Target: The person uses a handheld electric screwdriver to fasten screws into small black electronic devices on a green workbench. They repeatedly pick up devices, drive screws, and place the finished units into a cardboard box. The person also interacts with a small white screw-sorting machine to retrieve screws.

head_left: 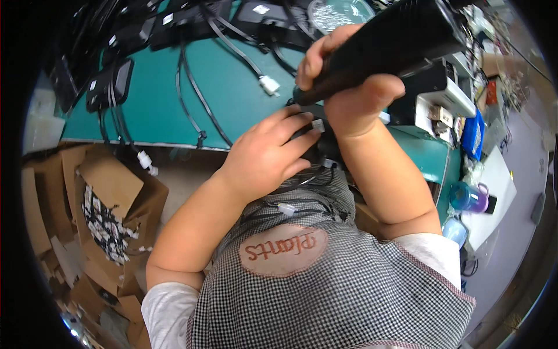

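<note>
My right hand [360, 104] is wrapped round a thick black electric screwdriver [392, 49], tilted with its narrow end down toward my left hand. Over the near edge of the table, my left hand [261, 154] lies with bent fingers on a black device [314, 152] with a small white label. The screwdriver's tip comes close to my left fingertips; whether it touches the device is hidden. Thin black cables with a white connector [286, 208] hang from the device area onto my checked apron [343, 279].
Several black devices with cables lie along the far side of the green table [151, 99], near a clear dish [372, 13] of small silvery pieces. Cardboard boxes [110, 177] stand below left, one full of white-and-black parts. At right are a blue-purple cup [469, 196] and blue packet [474, 134].
</note>
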Demonstrator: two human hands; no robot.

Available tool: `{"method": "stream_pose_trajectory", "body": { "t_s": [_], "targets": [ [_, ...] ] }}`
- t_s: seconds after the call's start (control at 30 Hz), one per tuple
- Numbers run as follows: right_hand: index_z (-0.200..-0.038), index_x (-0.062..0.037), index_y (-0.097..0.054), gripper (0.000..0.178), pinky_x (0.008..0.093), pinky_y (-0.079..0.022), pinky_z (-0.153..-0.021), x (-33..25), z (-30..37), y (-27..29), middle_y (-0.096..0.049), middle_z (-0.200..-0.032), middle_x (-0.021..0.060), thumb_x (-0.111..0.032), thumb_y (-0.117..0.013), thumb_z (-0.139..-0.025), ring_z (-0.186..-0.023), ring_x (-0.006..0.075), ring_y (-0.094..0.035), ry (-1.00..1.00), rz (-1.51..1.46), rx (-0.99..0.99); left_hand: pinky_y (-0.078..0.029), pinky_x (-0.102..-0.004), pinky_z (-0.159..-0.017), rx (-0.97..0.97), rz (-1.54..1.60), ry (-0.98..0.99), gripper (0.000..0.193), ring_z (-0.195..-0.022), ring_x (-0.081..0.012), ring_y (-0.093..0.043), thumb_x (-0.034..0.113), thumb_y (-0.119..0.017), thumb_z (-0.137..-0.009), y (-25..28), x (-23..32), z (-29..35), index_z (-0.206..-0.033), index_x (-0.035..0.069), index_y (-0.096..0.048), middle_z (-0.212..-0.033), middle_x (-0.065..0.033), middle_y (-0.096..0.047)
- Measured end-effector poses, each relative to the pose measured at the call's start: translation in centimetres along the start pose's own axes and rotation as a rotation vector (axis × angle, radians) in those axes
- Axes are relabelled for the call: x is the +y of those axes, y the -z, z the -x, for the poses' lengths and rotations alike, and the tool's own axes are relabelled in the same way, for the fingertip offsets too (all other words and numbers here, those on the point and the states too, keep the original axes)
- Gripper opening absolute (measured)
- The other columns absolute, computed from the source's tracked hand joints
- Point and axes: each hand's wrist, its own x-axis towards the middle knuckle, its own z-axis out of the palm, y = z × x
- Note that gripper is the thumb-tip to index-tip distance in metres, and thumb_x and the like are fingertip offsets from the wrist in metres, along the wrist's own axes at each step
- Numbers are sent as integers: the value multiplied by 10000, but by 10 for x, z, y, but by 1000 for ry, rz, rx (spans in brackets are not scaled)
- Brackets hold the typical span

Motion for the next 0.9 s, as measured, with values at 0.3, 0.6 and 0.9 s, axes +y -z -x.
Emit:
{"method": "stream_pose_trajectory", "body": {
  "t_s": [0.3,0.6,0.9],
  "targets": [
    [-983,-55,-593,986,351,-500,-530,-121,47,120,-572,-705,100,-932,-350,-601,-564,234,-582,493,-108,265,-422,-441,-956,18,-112,6,500,-1191,-383,-474,137,-787,-592,-17,16,-21,-1054,43,-620,-1263,-146,-522],
    [-853,-75,-546,912,319,-487,-484,-115,70,167,-522,-581,89,-925,-297,-633,-468,209,-527,525,68,717,-425,-438,-955,-17,-175,2,559,-1206,-378,-461,147,-798,-565,-20,9,-23,-1099,122,-633,-1298,-138,-501],
    [-864,-71,-545,919,327,-483,-479,-99,75,167,-524,-590,91,-923,-285,-637,-471,216,-529,574,7,651,-421,-435,-967,-8,-182,11,547,-1206,-379,-462,121,-789,-557,-20,6,-21,-1083,105,-639,-1295,-145,-504]
  ]
}}
